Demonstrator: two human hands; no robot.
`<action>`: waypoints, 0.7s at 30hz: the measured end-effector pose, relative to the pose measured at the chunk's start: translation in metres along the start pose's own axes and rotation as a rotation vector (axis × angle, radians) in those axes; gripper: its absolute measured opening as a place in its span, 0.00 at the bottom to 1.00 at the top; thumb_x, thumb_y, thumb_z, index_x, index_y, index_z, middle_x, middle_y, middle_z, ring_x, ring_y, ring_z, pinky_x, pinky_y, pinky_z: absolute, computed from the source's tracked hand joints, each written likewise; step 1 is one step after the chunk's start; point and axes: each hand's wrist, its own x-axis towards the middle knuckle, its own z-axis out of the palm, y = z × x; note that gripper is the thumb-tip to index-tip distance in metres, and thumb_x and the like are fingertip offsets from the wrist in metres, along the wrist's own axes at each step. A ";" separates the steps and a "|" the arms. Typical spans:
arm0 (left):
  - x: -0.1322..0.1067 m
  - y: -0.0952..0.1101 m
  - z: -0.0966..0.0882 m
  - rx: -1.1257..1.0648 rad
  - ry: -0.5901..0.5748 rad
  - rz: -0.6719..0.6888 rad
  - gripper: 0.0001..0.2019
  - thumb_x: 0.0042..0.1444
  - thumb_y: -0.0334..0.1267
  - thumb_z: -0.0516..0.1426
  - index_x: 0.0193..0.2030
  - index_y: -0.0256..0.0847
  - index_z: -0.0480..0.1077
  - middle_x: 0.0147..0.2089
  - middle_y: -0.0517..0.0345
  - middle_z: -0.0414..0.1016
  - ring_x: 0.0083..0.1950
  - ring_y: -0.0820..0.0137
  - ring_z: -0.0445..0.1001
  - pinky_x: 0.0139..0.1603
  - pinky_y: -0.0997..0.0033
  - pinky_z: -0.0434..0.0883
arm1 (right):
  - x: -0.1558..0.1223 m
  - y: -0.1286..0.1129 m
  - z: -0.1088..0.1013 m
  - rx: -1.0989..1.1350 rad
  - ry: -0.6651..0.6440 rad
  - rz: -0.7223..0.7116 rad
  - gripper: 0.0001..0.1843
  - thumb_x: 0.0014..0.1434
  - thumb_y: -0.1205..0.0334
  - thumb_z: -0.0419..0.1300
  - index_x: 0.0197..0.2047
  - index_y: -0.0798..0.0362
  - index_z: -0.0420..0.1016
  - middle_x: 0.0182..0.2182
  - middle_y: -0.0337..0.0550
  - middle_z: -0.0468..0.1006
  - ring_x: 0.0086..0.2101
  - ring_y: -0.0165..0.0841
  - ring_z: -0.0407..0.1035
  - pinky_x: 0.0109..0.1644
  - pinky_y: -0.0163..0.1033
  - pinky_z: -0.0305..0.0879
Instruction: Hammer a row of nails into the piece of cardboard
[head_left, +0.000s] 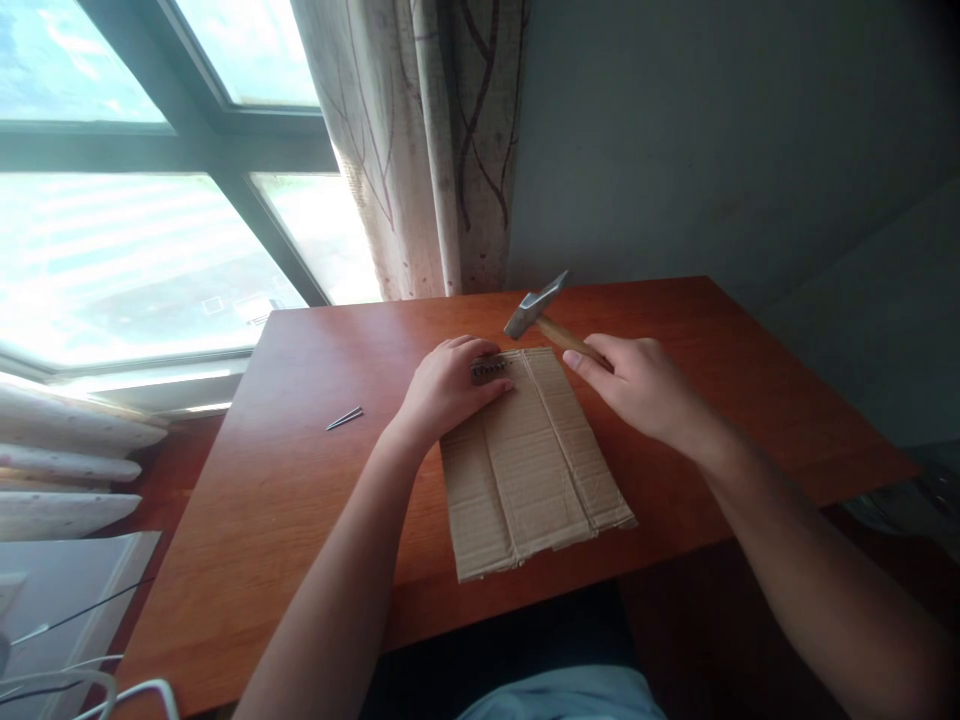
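My right hand (637, 385) is closed round the wooden handle of a hammer (536, 308). Its metal head is raised above the far edge of a piece of brown cardboard (536, 450). My left hand (454, 385) rests on the cardboard's far left corner, thumb and fingers apart. Between them sits a short row of small dark pieces (490, 369), perhaps nails, partly hidden by the hand. Left of that hand, two thin metal nails (345, 418) lie side by side on the table.
The cardboard lies on a reddish-brown wooden table (300, 520). A window (127, 260) is at the left, with a patterned curtain (405, 150) behind the table and a grey wall (675, 150) to its right. White cables (142, 688) show at the lower left.
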 end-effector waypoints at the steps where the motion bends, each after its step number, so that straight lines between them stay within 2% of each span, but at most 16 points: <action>1: 0.000 0.000 0.000 0.003 0.005 -0.001 0.17 0.53 0.45 0.65 0.48 0.43 0.75 0.48 0.53 0.79 0.49 0.60 0.76 0.51 0.60 0.73 | 0.000 0.002 0.001 0.063 0.066 -0.005 0.22 0.66 0.51 0.56 0.24 0.50 0.58 0.18 0.34 0.60 0.21 0.27 0.55 0.27 0.38 0.47; 4: -0.001 0.000 -0.001 -0.015 0.039 0.008 0.17 0.54 0.45 0.64 0.48 0.42 0.75 0.51 0.51 0.78 0.52 0.59 0.76 0.54 0.59 0.73 | 0.000 0.007 0.007 0.345 0.241 0.019 0.24 0.65 0.47 0.58 0.23 0.49 0.55 0.18 0.32 0.57 0.20 0.27 0.53 0.25 0.37 0.47; 7: -0.001 -0.001 -0.004 -0.058 0.090 0.020 0.15 0.57 0.46 0.62 0.49 0.42 0.75 0.53 0.50 0.77 0.55 0.59 0.75 0.57 0.58 0.72 | -0.001 0.010 0.016 0.687 0.279 0.067 0.27 0.63 0.42 0.58 0.23 0.48 0.52 0.17 0.31 0.53 0.17 0.25 0.49 0.21 0.36 0.45; 9: -0.001 -0.003 -0.009 -0.081 0.135 0.015 0.15 0.59 0.47 0.60 0.49 0.42 0.75 0.53 0.50 0.78 0.54 0.60 0.75 0.56 0.58 0.72 | -0.002 0.012 0.022 0.829 0.297 0.081 0.28 0.62 0.39 0.58 0.23 0.48 0.52 0.16 0.30 0.52 0.17 0.25 0.48 0.19 0.36 0.44; 15: -0.015 -0.022 -0.027 -0.117 0.279 -0.050 0.15 0.63 0.46 0.56 0.49 0.41 0.76 0.50 0.51 0.79 0.51 0.64 0.76 0.52 0.63 0.74 | -0.008 0.026 0.035 0.844 0.433 -0.011 0.27 0.60 0.40 0.61 0.23 0.49 0.55 0.16 0.31 0.55 0.17 0.25 0.51 0.20 0.36 0.47; 21: -0.059 -0.054 -0.050 0.104 0.225 -0.274 0.16 0.61 0.48 0.55 0.49 0.43 0.76 0.48 0.51 0.80 0.44 0.63 0.78 0.45 0.64 0.74 | -0.012 0.034 0.040 0.884 0.494 -0.054 0.27 0.61 0.40 0.60 0.23 0.48 0.55 0.16 0.31 0.56 0.17 0.26 0.53 0.20 0.36 0.50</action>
